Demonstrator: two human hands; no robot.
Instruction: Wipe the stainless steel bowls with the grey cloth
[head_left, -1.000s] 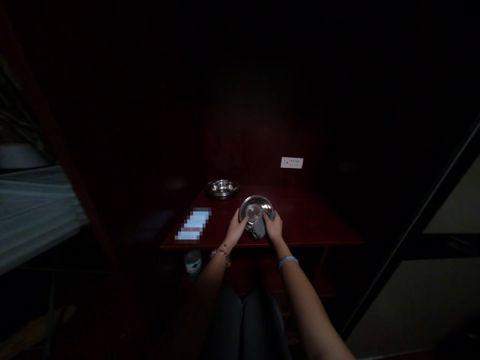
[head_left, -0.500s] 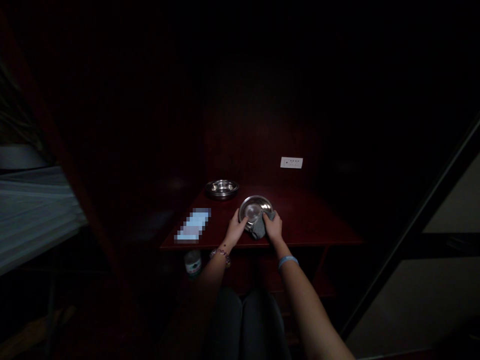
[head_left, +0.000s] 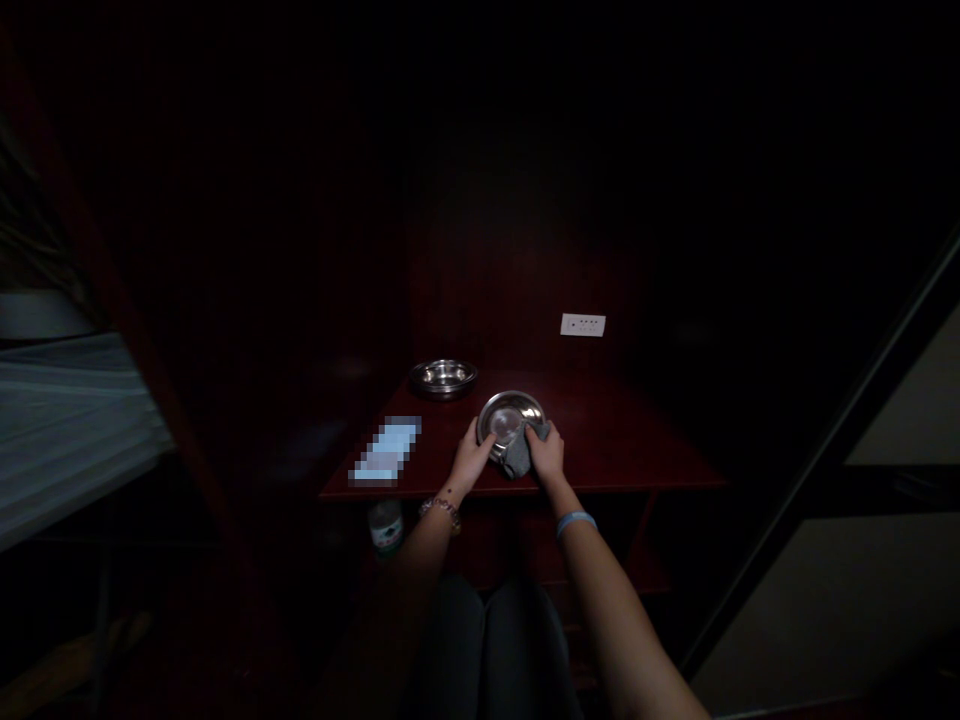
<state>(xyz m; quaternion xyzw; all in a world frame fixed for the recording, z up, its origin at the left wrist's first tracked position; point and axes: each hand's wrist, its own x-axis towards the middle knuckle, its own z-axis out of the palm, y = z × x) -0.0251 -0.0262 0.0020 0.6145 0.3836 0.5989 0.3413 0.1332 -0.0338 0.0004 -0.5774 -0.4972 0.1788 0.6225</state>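
Dark red wooden desk (head_left: 630,440) against a matching back panel (head_left: 517,250), with a dim glow on the panel and a white socket plate (head_left: 583,325) just above the desktop. Near-black surroundings. Far left, a dark post (head_left: 127,300) beside pale striped bedding (head_left: 67,430). Far right, a black diagonal frame (head_left: 817,500) and 2 pale panels (head_left: 832,620) (head_left: 911,400), split by a dark horizontal bar. Floor lost in shadow.

1. Worn on the person's head, the single camera looks forward and down (knees (head_left: 484,640) show at the bottom edge).
2. It sits close above the left hand (head_left: 471,460) and right hand (head_left: 546,452), facing a dark wooden desk (head_left: 622,435).
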